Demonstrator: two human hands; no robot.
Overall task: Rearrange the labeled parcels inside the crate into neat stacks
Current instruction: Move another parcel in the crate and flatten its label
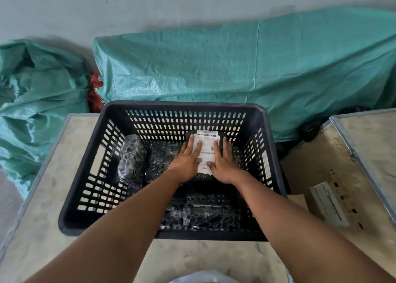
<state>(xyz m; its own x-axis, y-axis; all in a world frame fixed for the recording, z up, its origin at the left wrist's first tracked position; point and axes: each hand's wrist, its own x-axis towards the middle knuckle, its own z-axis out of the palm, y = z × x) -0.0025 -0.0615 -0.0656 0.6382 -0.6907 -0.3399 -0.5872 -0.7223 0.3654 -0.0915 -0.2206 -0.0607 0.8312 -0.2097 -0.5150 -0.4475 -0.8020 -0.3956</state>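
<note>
Both hands flat on labeled parcel (205, 152), back-right of crate (260, 113). Left hand (187, 161), right hand (224, 165): fingers spread, palms down, no grip, likely squaring stack. Other wrapped parcels: upright one (131, 158) at left, loose ones (201, 214) near front, unstacked.

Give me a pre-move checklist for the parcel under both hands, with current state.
1. Both hands on the labeled parcel: ok; left hand and right hand lie flat on top.
2. Label facing up: ok.
3. Fingers wrapped for a grip: not ok; palms only press down.
4. Parcel squared on what lies beneath: cannot tell; the underside is hidden.
5. Room in the crate to its left: not ok; wrapped black parcels sit there.
6. Near parcels neat: cannot tell; forearms cover them.
</note>
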